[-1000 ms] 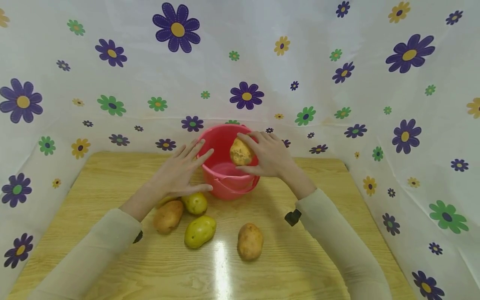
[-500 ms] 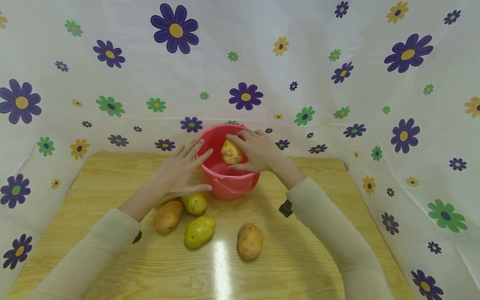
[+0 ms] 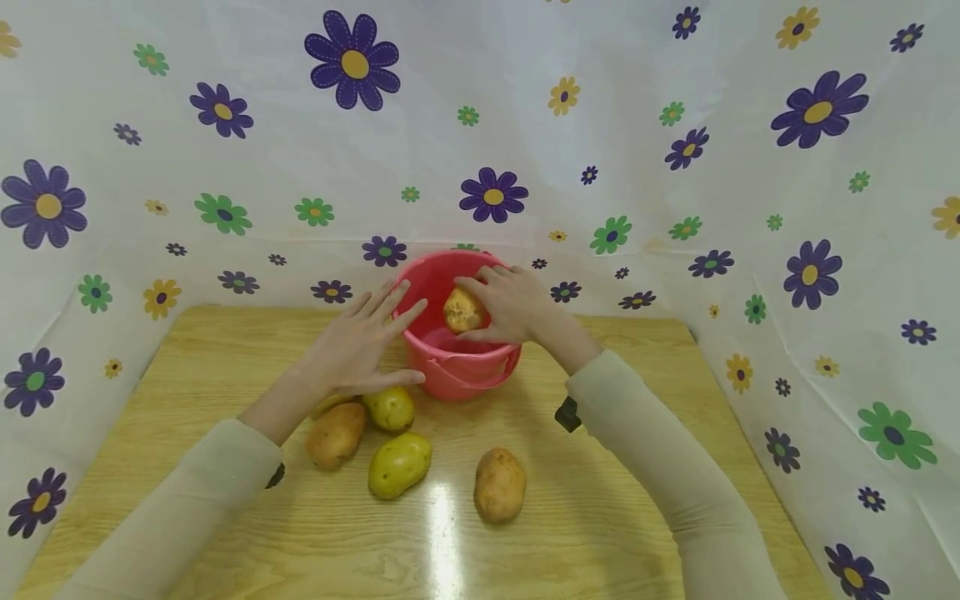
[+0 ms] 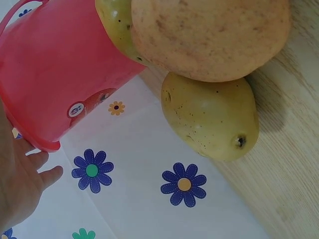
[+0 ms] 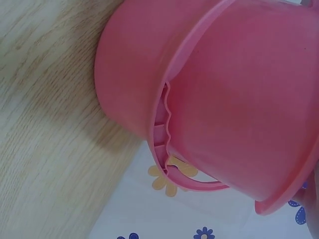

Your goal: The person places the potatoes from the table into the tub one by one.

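A pink bucket point(image 3: 457, 375) stands upright near the table's back edge, its handle hanging down the front. My right hand point(image 3: 513, 304) reaches over its right rim and grips a brown potato point(image 3: 462, 310) inside the bucket's mouth. In the right wrist view the bucket's side hides that potato. My left hand point(image 3: 360, 346), fingers spread and straight, lies against the bucket's left rim; its fingertips also show beside the rim in the left wrist view. Below the left hand lie a brown potato point(image 3: 335, 436) and yellow-green, dark-dotted, potato-like pieces point(image 3: 390, 408), one partly hidden.
Nearer the front lie a yellow-green potato-like piece point(image 3: 400, 465) and another brown potato point(image 3: 500, 486). The wooden table point(image 3: 600, 517) is bordered at the back and sides by a white flower-printed sheet point(image 3: 420, 108).
My right hand has moved left and slightly down with the potato, from the bucket's right rim to further over its mouth. The left hand and the pieces on the table stay put.
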`<state>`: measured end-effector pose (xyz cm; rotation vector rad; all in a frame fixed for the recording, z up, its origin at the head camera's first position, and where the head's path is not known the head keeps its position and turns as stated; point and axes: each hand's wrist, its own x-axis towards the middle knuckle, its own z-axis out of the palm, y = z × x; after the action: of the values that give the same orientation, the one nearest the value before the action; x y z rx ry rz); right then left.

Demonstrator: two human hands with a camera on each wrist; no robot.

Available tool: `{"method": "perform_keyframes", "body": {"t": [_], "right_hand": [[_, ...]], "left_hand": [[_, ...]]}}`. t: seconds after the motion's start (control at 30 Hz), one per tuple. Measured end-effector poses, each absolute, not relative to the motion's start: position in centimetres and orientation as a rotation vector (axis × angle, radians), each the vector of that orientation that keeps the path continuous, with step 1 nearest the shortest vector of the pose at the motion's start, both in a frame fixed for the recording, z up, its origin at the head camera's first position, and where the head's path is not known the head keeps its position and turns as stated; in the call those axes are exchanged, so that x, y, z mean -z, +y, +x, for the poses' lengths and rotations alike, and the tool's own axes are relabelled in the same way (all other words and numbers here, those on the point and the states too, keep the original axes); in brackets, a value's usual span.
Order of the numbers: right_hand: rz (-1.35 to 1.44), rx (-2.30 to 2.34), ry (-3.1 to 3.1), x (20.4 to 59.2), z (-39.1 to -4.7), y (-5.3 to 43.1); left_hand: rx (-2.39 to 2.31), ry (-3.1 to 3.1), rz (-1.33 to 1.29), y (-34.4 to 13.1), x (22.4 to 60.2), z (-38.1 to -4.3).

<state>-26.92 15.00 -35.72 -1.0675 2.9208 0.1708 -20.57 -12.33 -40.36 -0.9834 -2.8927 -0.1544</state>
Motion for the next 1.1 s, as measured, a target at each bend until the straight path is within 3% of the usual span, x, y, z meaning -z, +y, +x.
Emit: {"method": "perform_keyframes", "body": {"t": [1.1], "right_hand": [[-1.227,0.035,3.121,35.7,-23.8,17.1]], "left_hand": [[0.15,-2.883,-0.982,-12.4,40.6,-20.4]]}}
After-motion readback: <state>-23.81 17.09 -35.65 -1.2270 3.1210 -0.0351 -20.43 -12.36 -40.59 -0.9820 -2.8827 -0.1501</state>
